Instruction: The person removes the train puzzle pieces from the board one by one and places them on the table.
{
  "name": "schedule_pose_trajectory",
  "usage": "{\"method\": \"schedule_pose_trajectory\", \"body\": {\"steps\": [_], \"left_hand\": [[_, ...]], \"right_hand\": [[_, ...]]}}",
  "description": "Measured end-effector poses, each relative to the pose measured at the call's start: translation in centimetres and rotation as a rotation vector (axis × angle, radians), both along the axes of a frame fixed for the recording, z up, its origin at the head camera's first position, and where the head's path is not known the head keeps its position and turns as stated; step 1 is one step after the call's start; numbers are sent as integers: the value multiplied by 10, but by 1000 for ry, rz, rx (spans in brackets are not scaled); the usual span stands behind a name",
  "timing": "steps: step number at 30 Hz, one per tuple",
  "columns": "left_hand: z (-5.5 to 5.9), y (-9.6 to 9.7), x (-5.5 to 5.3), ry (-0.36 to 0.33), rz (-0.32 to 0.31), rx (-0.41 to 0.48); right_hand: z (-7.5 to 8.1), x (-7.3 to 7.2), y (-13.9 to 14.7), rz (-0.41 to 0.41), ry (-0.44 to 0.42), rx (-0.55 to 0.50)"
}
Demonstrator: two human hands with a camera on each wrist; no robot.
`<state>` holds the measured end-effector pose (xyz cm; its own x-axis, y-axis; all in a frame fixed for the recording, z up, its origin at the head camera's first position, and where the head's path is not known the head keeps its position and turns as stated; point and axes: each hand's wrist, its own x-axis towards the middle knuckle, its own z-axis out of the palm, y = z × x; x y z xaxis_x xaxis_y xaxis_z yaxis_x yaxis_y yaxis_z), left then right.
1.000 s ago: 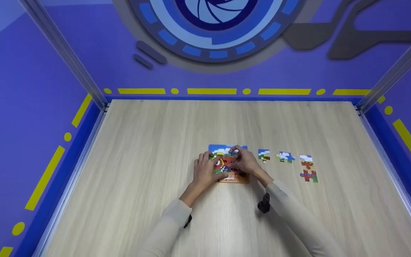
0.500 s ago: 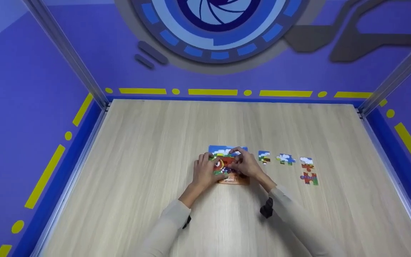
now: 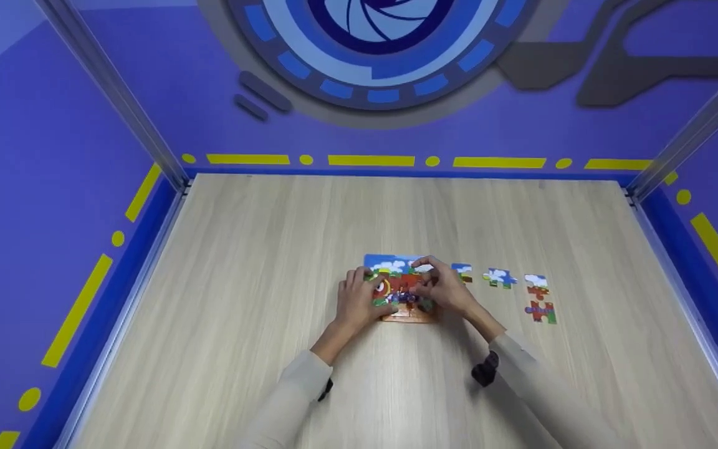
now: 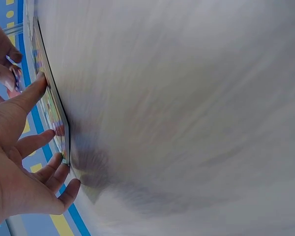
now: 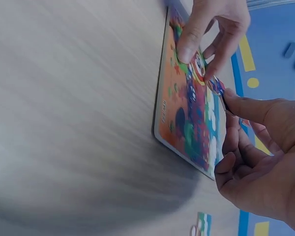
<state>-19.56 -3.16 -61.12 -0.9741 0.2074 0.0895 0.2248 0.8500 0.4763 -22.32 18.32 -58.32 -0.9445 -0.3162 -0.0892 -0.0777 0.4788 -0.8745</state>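
Note:
A jigsaw board [image 3: 390, 257] with a blue sky, white clouds and an orange lower border lies on the table. My left hand [image 3: 356, 300] rests on its left part, fingers spread along the edge and thumb pressing on the face. My right hand [image 3: 447, 290] is over the board's right side. In the right wrist view it pinches a small puzzle piece [image 5: 216, 85] between thumb and fingers, tilted just above the board's surface. The left wrist view also shows the piece [image 4: 17, 78] in the right hand, apart from the board.
Several loose pieces lie right of the board: a blue-topped one [image 3: 462, 270] partly behind my right hand, a cloud one [image 3: 500, 278], a cloud-and-red one [image 3: 536, 284] and a red-and-green one [image 3: 541, 310]. Blue walls enclose the wooden table [image 3: 259, 249].
My right hand has drawn back to the right and lifted away from the board's middle with a piece in its fingers. The left hand has stayed in place.

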Motion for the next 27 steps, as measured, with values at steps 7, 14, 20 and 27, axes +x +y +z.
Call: {"method": "schedule_pose_trajectory", "body": {"steps": [7,14,20,27], "left_hand": [[-1,0,1,12,0,7],[-3,1,2,4,3,-2],[-2,0,2,15,-5,29],[-2,-1,1,9,-10,35]], "right_hand": [[2,5,21,-32,-13,31],[3,10,48,-51,-12,31],[3,12,73,-43,12,22],[4,16,98,-56,8,26]]}}
